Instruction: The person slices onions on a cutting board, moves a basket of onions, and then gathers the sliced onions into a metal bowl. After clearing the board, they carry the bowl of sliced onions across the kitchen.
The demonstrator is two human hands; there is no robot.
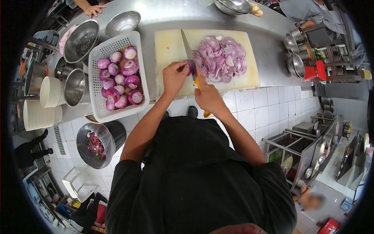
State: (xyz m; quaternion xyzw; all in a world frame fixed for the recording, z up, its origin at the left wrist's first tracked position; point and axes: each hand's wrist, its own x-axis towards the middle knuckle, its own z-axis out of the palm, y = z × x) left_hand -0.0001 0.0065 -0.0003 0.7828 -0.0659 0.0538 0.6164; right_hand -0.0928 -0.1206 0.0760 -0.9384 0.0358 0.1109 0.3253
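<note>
My left hand (175, 79) is closed on a piece of red onion (189, 68), pressing it to the cutting board (166, 43). In my right hand (210, 97) is the yellow handle of a kitchen knife (186, 43), its blade pointing away from me along the right side of the onion. A heap of sliced red onion (221, 58) covers the board's right half. To the left, a white perforated basket (93, 84) holds several peeled whole red onions (129, 68). My fingers partly hide the onion piece.
Metal bowls (123, 23) and stacked white containers (51, 92) crowd the counter's left side. Below stands a lined bin (83, 146) with onion peelings. More steel bowls (296, 65) stand at right. Another person's hand (94, 10) rests on the far counter edge.
</note>
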